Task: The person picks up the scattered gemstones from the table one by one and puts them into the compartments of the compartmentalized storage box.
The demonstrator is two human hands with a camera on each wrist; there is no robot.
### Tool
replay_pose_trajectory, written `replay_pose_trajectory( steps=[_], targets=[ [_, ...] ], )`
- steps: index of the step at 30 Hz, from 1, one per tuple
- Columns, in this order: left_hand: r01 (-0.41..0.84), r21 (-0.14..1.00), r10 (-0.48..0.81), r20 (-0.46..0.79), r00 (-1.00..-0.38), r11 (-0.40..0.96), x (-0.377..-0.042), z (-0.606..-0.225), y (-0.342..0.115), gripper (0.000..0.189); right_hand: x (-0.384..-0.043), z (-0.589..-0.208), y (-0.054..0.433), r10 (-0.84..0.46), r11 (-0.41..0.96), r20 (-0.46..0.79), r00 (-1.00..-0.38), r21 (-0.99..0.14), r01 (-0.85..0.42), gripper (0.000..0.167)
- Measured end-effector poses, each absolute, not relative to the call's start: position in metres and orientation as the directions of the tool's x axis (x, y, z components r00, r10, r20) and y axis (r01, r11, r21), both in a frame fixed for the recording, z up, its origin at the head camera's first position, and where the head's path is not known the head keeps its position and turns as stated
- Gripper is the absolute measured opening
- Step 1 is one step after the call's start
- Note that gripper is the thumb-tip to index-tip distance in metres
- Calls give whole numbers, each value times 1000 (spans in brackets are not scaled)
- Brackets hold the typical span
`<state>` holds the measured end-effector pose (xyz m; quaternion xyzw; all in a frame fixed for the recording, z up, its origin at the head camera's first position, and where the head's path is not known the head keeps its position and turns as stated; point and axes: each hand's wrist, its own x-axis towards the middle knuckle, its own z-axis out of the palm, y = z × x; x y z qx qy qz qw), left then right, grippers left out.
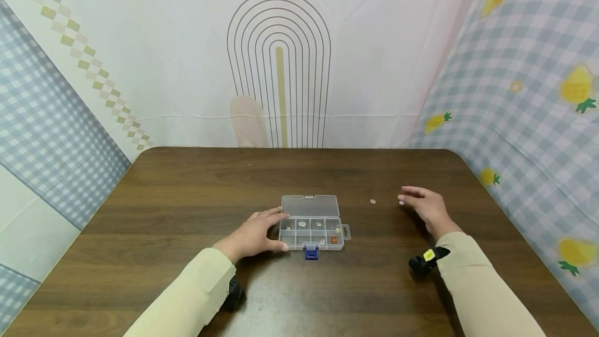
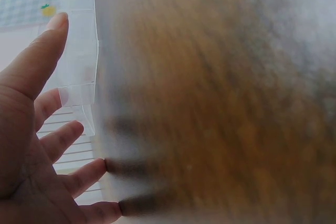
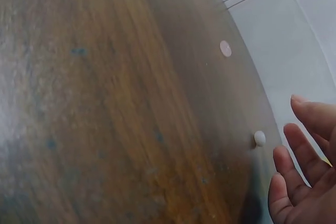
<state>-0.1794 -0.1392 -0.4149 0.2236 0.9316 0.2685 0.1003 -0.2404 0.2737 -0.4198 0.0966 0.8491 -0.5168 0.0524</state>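
Note:
A clear plastic compartment box [image 1: 311, 233] lies on the table with its lid [image 1: 310, 206] folded back. Several small pebble-like pieces sit in its compartments, among them an orange one [image 1: 334, 240]. My left hand [image 1: 252, 235] rests at the box's left end, thumb at the front corner and index finger towards the hinge; in the left wrist view its fingers are spread. On the right, my right hand [image 1: 427, 209] hovers beside a small white oval piece [image 3: 260, 138], fingers loosely bent and apart from it. A flat pinkish piece [image 3: 226, 49] lies farther left.
The brown wooden table [image 1: 164, 196] has rounded far corners. A blue latch [image 1: 311, 253] sticks out at the box's front, and a hanging tab [image 1: 346, 232] at its right end. Printed cloth [image 1: 374, 56] hangs behind and along both sides.

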Motion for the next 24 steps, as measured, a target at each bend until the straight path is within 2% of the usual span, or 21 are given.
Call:
replay_pose_trajectory(
  steps=[15, 24],
  targets=[
    [353, 558, 471, -79, -878, 751, -181, -415, -139, 73, -244, -429, 274, 84, 550, -151, -985, -817, 173, 48],
    [351, 558, 472, -85, -878, 752, -181, -416, -139, 74, -243, -430, 271, 79, 616, -92, -993, -779, 121, 38]
  ],
)
